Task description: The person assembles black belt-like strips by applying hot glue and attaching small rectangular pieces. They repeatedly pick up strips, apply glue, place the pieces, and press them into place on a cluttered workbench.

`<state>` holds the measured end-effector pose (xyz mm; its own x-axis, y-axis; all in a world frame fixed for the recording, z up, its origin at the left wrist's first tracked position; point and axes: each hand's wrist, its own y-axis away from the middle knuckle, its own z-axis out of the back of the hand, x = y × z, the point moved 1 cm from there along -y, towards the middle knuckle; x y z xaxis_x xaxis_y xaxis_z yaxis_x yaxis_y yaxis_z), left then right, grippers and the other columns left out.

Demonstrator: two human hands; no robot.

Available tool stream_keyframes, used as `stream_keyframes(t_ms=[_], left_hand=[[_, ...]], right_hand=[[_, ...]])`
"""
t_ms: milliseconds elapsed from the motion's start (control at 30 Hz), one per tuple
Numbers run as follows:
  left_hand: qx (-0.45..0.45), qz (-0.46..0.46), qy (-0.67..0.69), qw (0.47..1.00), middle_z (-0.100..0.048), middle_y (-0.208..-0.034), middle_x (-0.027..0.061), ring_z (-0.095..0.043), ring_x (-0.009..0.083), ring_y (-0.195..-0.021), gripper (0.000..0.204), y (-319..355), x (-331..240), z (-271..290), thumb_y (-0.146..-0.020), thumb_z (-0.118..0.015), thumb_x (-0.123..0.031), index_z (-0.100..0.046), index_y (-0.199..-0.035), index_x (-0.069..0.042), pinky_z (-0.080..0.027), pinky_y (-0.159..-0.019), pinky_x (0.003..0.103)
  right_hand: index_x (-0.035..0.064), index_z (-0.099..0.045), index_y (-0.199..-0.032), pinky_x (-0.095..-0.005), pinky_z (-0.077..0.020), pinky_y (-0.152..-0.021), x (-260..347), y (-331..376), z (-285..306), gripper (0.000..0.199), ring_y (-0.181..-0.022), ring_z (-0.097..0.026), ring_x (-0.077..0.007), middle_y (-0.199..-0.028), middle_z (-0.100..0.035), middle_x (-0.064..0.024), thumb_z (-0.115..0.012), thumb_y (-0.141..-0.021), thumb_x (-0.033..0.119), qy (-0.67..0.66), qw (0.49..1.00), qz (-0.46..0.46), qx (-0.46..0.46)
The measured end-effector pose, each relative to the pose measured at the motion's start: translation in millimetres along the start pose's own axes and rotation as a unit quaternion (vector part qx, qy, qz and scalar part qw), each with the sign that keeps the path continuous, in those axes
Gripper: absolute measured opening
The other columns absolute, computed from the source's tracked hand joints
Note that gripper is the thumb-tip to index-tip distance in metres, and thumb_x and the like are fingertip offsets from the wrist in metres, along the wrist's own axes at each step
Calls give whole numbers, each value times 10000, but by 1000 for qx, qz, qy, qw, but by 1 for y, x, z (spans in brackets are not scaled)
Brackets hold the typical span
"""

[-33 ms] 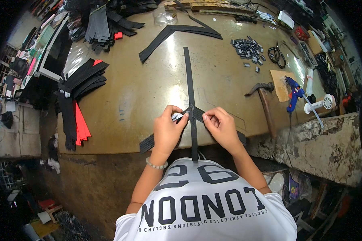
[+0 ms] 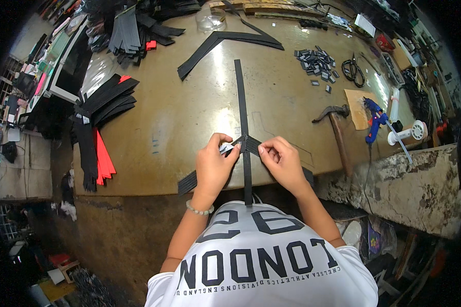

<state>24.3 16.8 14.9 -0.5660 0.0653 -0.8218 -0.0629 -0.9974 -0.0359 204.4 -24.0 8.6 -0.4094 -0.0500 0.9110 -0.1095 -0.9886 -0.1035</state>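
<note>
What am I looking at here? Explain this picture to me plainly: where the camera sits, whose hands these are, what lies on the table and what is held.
There is no machine. A camera worn on a person's head looks down through a fisheye lens, so straight edges bend. The left hand and right hand are that person's own. Both pinch black straps where a long one crosses a shorter one at the near edge of the brown worktable; the left fingers also hold a small white piece. On the table lie piles of black strips with red ones, a V-shaped strap piece, small dark metal parts, scissors, a hammer and a blue glue gun.
</note>
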Motion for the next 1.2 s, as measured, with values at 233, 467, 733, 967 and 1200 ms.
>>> stream_keyframes(t_ms=[233, 467, 733, 967, 1200], left_hand=[[-3, 3, -72, 997, -700, -769, 137, -620, 219, -575, 245, 3, -5, -7, -836, -752, -239, -673, -988, -64, -492, -589, 317], [29, -14, -23, 999, -684, -766, 147, -618, 252, -584, 215, 5, -5, -4, -856, -724, -235, -724, -1054, -150, -478, -568, 343], [26, -61, -76, 995, -687, -814, 122, -635, 259, -640, 221, 7, -2, -6, -853, -730, -266, -754, -1060, -191, -474, -572, 345], [28, -64, -60, 996, -704, -872, 102, -661, 292, -729, 219, 8, -2, -3, -852, -708, -237, -745, -1058, -172, -511, -635, 382], [40, -61, -71, 995, -666, -784, 91, -644, 279, -686, 224, 6, 2, -3, -841, -701, -205, -751, -1059, -197, -503, -618, 390]], right_hand=[[44, -660, -999, -317, -462, -832, 15, 15, 20, 210, -913, -569, -217, -1013, -585, -80, -720, -798, 52, 38, 955, 190, 224], [92, -606, -1085, -440, -400, -954, 13, 40, 9, 404, -1129, -500, -311, -1143, -524, -106, -765, -714, 87, 165, 939, 190, 233], [46, -636, -1067, -391, -483, -815, 10, 32, -3, 336, -964, -568, -310, -1048, -549, -125, -735, -747, 64, 177, 932, 282, 147], [-8, -632, -1026, -356, -528, -685, 8, -20, 8, 178, -769, -648, -266, -878, -593, -129, -673, -853, -3, 109, 950, 263, 124], [2, -651, -904, -412, -504, -705, 5, -72, 2, 112, -798, -630, -363, -880, -622, -166, -692, -868, 100, 124, 961, 147, 197]])
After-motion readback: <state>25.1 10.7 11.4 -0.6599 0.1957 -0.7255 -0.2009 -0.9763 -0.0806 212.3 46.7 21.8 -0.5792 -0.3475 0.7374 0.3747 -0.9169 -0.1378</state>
